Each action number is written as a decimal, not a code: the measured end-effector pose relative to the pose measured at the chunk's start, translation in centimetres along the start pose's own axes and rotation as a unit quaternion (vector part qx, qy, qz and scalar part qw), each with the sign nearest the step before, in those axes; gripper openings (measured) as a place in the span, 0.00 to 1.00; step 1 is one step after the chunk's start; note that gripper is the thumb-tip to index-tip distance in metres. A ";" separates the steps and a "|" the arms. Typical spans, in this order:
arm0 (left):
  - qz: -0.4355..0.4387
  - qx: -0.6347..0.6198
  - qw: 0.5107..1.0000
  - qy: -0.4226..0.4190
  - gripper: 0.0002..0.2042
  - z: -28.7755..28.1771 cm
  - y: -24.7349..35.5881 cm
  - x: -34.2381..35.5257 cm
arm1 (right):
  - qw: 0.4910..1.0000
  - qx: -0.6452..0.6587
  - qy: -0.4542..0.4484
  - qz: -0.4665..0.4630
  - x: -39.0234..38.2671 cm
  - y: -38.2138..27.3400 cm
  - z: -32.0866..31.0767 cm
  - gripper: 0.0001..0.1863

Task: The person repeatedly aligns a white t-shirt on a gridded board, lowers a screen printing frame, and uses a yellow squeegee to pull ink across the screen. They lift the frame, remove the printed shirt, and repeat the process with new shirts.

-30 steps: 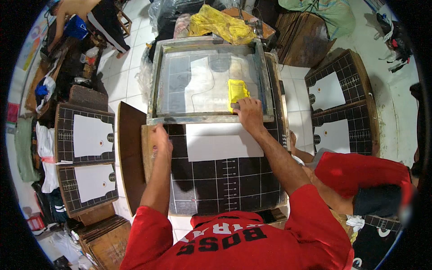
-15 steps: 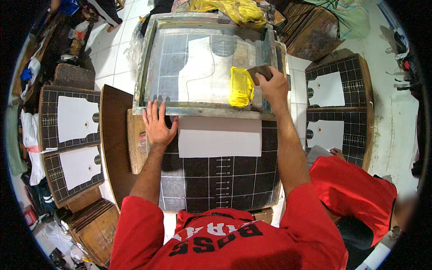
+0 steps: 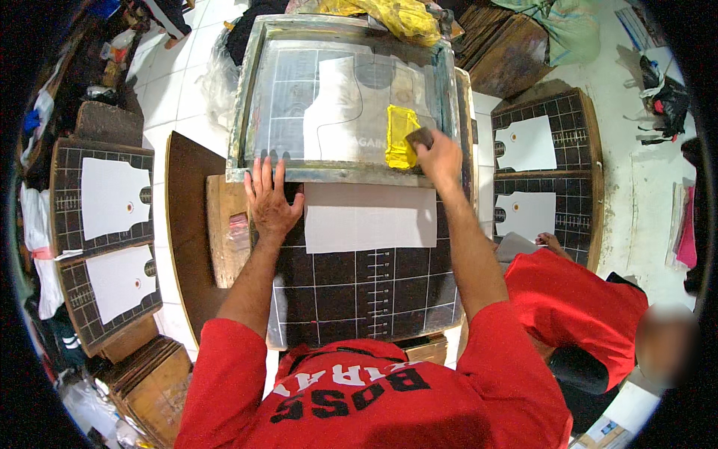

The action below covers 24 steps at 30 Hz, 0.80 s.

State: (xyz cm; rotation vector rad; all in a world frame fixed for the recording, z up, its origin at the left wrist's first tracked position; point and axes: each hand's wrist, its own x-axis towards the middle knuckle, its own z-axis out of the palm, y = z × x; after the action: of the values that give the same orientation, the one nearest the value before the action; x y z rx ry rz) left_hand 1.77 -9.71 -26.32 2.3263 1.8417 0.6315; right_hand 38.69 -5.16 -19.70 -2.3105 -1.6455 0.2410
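A screen-printing frame [image 3: 336, 177] with a see-through mesh lies on the dark gridded board [image 3: 336, 299]. Under it is a white fabric piece [image 3: 370, 224], its near end sticking out toward me. Yellow ink [image 3: 402, 127] covers a rectangular patch at the mesh's right side. My right hand [image 3: 441, 161] grips a dark squeegee [image 3: 420, 138] at the right edge of that patch; its lower edge is partly hidden by my fingers. With fingers stretched out, my left hand [image 3: 274, 200] rests on the frame's near rail, left of the fabric.
Gridded boards bearing white cut fabric pieces stand at left [image 3: 67, 262] and right [image 3: 580, 157]. A brown panel [image 3: 187, 247] leans nearby. Yellow plastic [image 3: 404, 21] lies beyond the frame. At right, a person in red [image 3: 576, 307] has a hand [image 3: 550, 243] near a grey flat piece [image 3: 516, 245].
My right hand and the squeegee have come down along the yellow patch toward me. The ink looks thinner and streakier. My left hand stays on the rail, and the whole view has shifted slightly.
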 end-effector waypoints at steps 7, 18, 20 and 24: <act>0.007 -0.008 1.000 0.021 0.44 0.2 -0.1 0.2 | 0.999 0.017 -0.008 -0.044 1.1 -0.5 0.1 0.15; -0.004 -0.008 1.000 0.008 0.45 0.0 0.0 0.3 | 0.961 0.040 0.070 -0.264 0.0 0.1 1.4 0.19; -0.007 -0.010 1.000 0.007 0.45 -0.1 0.1 0.3 | 0.962 0.029 0.030 -0.268 -0.4 0.3 0.8 0.18; -0.010 -0.009 1.000 0.005 0.45 0.0 0.1 0.3 | 0.968 -0.024 -0.004 -0.248 4.7 0.4 0.7 0.19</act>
State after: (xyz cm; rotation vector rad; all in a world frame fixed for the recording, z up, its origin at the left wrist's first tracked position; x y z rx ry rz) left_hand 1.93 -9.48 -26.22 2.2956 1.8522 0.6562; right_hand 40.35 -0.74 -20.35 -1.8437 -2.1808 0.1001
